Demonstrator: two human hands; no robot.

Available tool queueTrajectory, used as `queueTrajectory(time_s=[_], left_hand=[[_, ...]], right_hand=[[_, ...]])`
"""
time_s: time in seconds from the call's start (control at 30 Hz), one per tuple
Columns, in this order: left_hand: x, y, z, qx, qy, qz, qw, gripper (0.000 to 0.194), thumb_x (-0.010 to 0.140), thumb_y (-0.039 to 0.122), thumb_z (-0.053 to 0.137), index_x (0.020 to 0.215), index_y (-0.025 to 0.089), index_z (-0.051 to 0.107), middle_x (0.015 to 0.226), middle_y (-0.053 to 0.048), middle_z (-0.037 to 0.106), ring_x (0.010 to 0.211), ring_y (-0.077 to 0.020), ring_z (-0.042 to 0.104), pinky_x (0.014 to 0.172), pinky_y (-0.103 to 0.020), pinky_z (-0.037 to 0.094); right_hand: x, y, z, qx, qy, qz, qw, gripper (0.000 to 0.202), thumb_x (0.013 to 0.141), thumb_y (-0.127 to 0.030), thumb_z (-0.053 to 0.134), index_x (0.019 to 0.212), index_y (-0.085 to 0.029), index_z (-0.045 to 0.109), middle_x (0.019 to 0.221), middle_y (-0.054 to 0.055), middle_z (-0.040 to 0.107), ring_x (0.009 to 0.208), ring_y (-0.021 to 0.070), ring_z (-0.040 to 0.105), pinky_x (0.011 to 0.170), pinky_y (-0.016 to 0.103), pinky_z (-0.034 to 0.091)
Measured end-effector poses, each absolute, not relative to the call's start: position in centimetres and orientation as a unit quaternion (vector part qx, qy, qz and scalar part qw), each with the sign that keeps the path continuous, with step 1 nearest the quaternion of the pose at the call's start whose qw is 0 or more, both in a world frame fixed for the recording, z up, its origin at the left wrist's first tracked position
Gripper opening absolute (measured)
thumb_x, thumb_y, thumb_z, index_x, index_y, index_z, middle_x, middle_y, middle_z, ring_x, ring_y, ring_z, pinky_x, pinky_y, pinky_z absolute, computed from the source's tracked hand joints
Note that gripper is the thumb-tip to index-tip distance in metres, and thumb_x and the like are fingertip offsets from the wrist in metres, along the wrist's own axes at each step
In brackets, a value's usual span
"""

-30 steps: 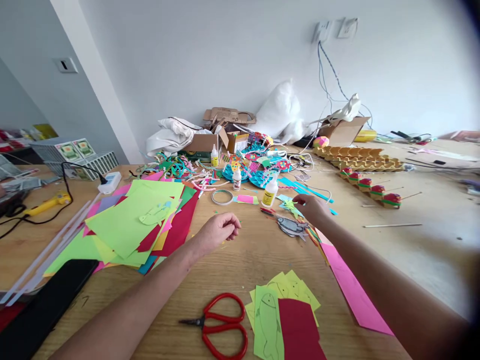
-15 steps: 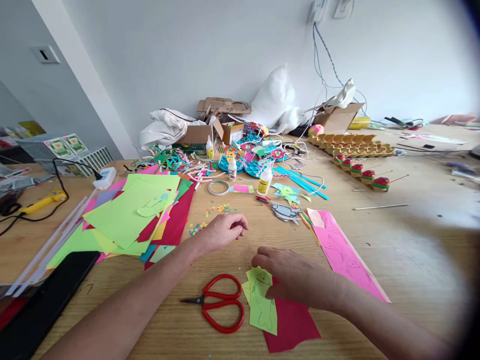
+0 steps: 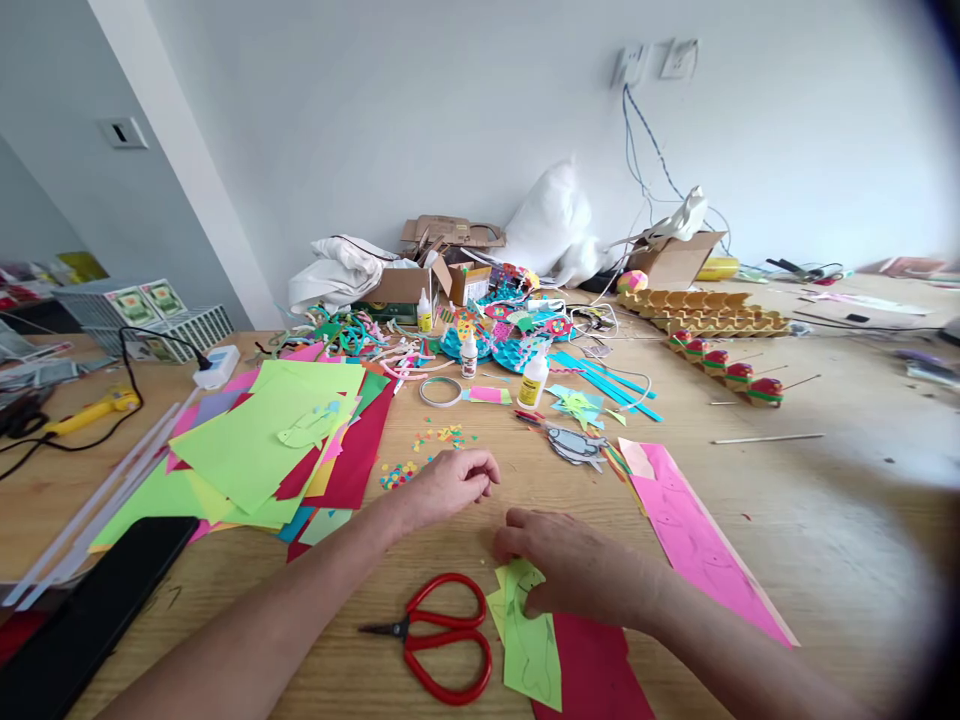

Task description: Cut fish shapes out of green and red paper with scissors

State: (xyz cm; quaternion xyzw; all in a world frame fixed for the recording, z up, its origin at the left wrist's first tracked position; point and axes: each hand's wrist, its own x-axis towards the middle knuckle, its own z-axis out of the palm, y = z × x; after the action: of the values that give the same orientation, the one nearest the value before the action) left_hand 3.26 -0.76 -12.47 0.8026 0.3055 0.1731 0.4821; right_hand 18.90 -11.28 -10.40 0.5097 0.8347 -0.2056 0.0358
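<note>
My left hand [image 3: 459, 484] rests at the middle of the table with its fingers curled inward; what they hold, if anything, is hidden. Over the upper part of a green paper strip [image 3: 532, 655] lies my right hand [image 3: 574, 565], its thumb on the strip and its fingers bent over the edge. A fish outline is drawn on this strip. Beneath it are another yellow-green piece and a red sheet [image 3: 600, 672]. Red-handled scissors [image 3: 442, 635] lie left of the strip, blades pointing left. A grey paper fish [image 3: 574, 446] lies beyond my right hand.
Coloured paper sheets [image 3: 262, 430] are piled at left, near a black phone-like slab [image 3: 97, 610]. Glue bottles [image 3: 532, 380], a tape roll [image 3: 441, 391] and small paper dots stand or lie ahead. A pink strip [image 3: 701, 535] and egg-carton pieces [image 3: 697, 312] are at right.
The whole view has tilted up slightly, so the table things appear lower. My right hand has shifted a little to the left over the green strip. My left hand keeps its curled pose.
</note>
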Motion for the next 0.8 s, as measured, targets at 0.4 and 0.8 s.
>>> queueTrajectory(time_s=[0.4,0.8], left_hand=[[3.5,-0.7,-12.7,0.754,0.308,0.181,0.551,0.015,0.067,0.016,0.043,0.075,0.017,0.056,0.066,0.002,0.056,0.058,-0.0099,0.052,0.056,-0.021,0.041],[2.8,-0.7,-11.2,0.632,0.282,0.246,0.678,0.020,0.075,0.034,0.053,0.080,0.015,0.056,0.071,-0.001,0.057,0.063,-0.0099,0.054,0.058,-0.022,0.041]], right_hand=[[19.5,-10.7,-10.3,0.499,0.826,-0.262,0.023,0.021,0.060,-0.020,0.073,0.080,-0.018,0.067,0.080,0.003,0.065,0.072,0.0186,0.058,0.054,0.022,0.034],[22.9,-8.5,-8.0,0.513,0.635,-0.496,-0.298,0.019,0.068,-0.033,0.067,0.061,-0.015,0.063,0.054,-0.005,0.050,0.052,0.0093,0.045,0.050,0.020,0.033]])
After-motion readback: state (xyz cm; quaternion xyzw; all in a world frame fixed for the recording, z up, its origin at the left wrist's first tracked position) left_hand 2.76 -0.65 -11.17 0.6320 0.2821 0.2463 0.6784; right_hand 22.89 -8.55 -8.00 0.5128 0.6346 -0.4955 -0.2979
